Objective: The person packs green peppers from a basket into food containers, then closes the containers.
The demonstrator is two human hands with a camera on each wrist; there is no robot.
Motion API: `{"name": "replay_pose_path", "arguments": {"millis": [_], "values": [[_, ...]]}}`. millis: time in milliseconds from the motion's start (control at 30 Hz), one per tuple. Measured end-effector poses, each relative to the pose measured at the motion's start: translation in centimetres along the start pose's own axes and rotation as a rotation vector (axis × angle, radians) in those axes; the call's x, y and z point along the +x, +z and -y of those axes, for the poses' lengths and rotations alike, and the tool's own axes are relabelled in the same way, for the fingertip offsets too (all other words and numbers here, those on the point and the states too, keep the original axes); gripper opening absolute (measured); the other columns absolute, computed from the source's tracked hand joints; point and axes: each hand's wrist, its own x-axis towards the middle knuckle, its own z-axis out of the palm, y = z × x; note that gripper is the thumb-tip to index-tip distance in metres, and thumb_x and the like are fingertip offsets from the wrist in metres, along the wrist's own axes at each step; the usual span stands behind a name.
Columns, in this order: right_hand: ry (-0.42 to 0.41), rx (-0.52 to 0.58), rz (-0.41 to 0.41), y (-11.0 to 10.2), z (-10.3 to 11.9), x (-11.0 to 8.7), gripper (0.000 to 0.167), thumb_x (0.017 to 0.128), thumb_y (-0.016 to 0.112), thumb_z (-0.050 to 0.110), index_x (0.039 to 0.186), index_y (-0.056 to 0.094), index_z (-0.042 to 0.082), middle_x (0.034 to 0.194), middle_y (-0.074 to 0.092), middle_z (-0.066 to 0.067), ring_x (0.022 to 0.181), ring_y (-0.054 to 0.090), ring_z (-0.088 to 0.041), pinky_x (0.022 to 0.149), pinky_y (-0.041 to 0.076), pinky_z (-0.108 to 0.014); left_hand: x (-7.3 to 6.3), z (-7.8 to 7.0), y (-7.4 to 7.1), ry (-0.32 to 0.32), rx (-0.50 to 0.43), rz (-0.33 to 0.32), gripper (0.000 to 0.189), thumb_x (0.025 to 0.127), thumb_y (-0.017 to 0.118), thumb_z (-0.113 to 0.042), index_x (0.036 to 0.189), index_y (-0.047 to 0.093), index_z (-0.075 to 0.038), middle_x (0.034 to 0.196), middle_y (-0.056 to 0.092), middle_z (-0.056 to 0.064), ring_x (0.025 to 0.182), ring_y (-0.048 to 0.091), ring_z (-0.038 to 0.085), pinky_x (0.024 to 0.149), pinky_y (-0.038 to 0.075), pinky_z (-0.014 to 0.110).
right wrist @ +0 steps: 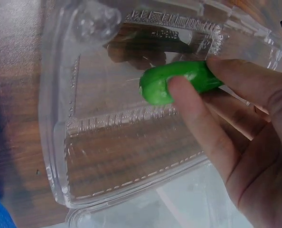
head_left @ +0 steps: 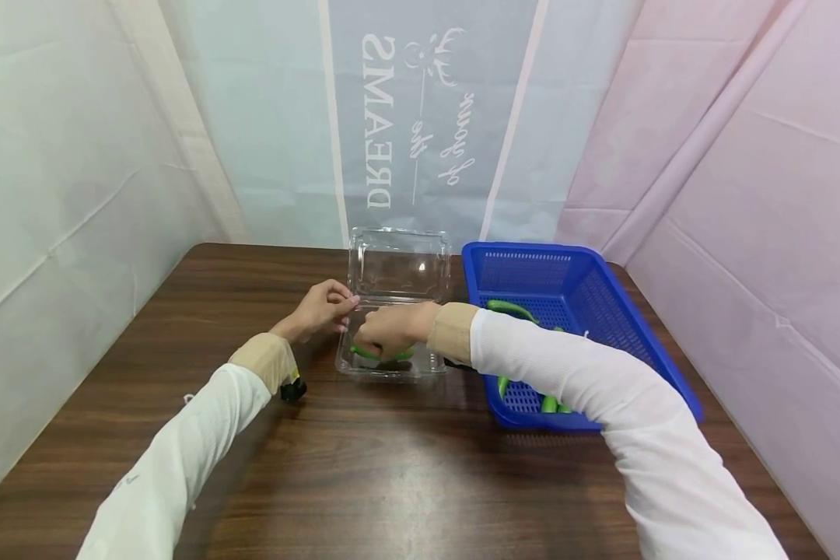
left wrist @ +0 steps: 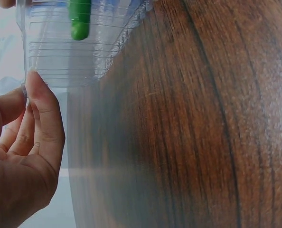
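On the table, a clear plastic clamshell container (head_left: 425,362) stands with its lid (head_left: 400,268) raised at the back. My right hand (head_left: 395,327) reaches into the base and holds a green pepper (right wrist: 155,85) between thumb and fingers. The pepper's blunt end points away from the palm, over the container floor; whether it touches the floor, I cannot tell. At the container's left side, my left hand (head_left: 322,309) pinches the rim between thumb and forefinger, seen closely in the left wrist view. There the pepper's tip shows through the clear wall.
A blue perforated basket (head_left: 644,350) stands right of the container, under my right forearm. Several green peppers (head_left: 512,309) lie in it, partly hidden by the sleeve. Cloth walls (head_left: 420,117) enclose the brown wooden table (head_left: 364,474) at the back and sides.
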Motion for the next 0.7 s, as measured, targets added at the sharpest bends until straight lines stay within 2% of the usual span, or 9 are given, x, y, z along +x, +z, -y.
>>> {"name": "replay_pose_path", "arguments": {"millis": [100, 167, 367, 700], "values": [[0.024, 0.047, 0.020, 0.22, 0.21, 0.26, 0.025, 0.079, 0.055, -0.015, 0.079, 0.053, 0.010, 0.063, 0.051, 0.006, 0.053, 0.063, -0.013, 0.050, 0.050, -0.018, -0.02, 0.11, -0.03, -0.003, -0.003, -0.005, 0.021, 0.101, 0.060, -0.011, 0.109, 0.047, 0.004, 0.094, 0.065, 0.018, 0.060, 0.056, 0.013, 0.058, 0.058, 0.032], [0.050, 0.039, 0.044, 0.38, 0.33, 0.41, 0.028, 0.079, 0.057, -0.014, 0.077, 0.050, 0.013, 0.065, 0.052, 0.005, 0.054, 0.064, -0.015, 0.049, 0.051, -0.020, -0.02, 0.21, -0.06, -0.005, -0.003, -0.008, 0.022, 0.101, 0.060, -0.011, 0.109, 0.046, 0.004, 0.095, 0.065, 0.018, 0.061, 0.056, 0.012, 0.059, 0.058, 0.031], [0.072, -0.065, 0.101, 0.82, 0.61, 0.71, 0.027, 0.080, 0.059, -0.011, 0.079, 0.054, 0.015, 0.073, 0.056, 0.005, 0.055, 0.056, -0.007, 0.050, 0.048, -0.019, 0.02, 0.35, -0.08, 0.001, 0.008, -0.006, 0.022, 0.101, 0.060, -0.011, 0.110, 0.047, 0.004, 0.104, 0.066, 0.024, 0.063, 0.056, 0.012, 0.059, 0.058, 0.029], [0.106, -0.003, 0.122, 0.90, 0.74, 0.63, 0.029, 0.079, 0.056, -0.016, 0.088, 0.060, 0.011, 0.080, 0.059, 0.003, 0.053, 0.055, -0.008, 0.049, 0.048, -0.020, -0.05, 0.15, 0.02, -0.014, 0.009, -0.006, 0.021, 0.101, 0.060, -0.012, 0.110, 0.047, 0.002, 0.103, 0.066, 0.020, 0.063, 0.056, 0.013, 0.062, 0.059, 0.032]]}}
